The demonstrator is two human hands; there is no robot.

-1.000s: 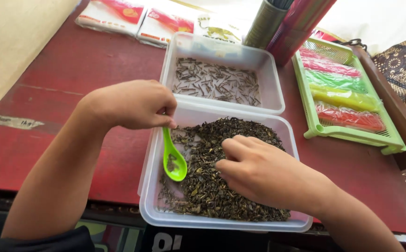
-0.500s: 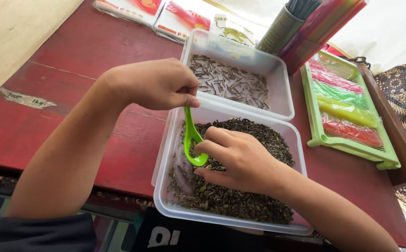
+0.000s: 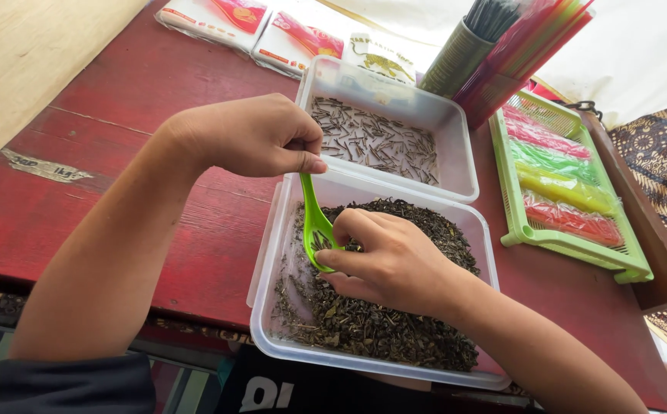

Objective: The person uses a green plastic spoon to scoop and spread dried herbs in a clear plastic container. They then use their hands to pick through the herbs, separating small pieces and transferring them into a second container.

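My left hand (image 3: pixel 253 136) grips the handle of a small green plastic scoop (image 3: pixel 314 222), whose bowl dips into the near clear plastic tub (image 3: pixel 266 307). That tub holds dark dried leaf bits (image 3: pixel 379 330). Inside it, my right hand (image 3: pixel 383 261) rests on the leaves with curled fingers. Its fingertips touch the scoop's bowl and press leaves against it. A second clear tub (image 3: pixel 456 153) behind holds thin dark sticks (image 3: pixel 372 138).
A green slotted tray (image 3: pixel 632 264) with coloured packets lies at the right. A dark cup of straws (image 3: pixel 463 54) and red straws (image 3: pixel 517 54) stand behind the tubs. Flat packets (image 3: pixel 257 23) lie at the back of the red wooden table (image 3: pixel 119 161).
My right hand has slid left across the leaves up to the scoop's bowl. The left hand keeps the scoop standing in the near tub. The view has moved closer.
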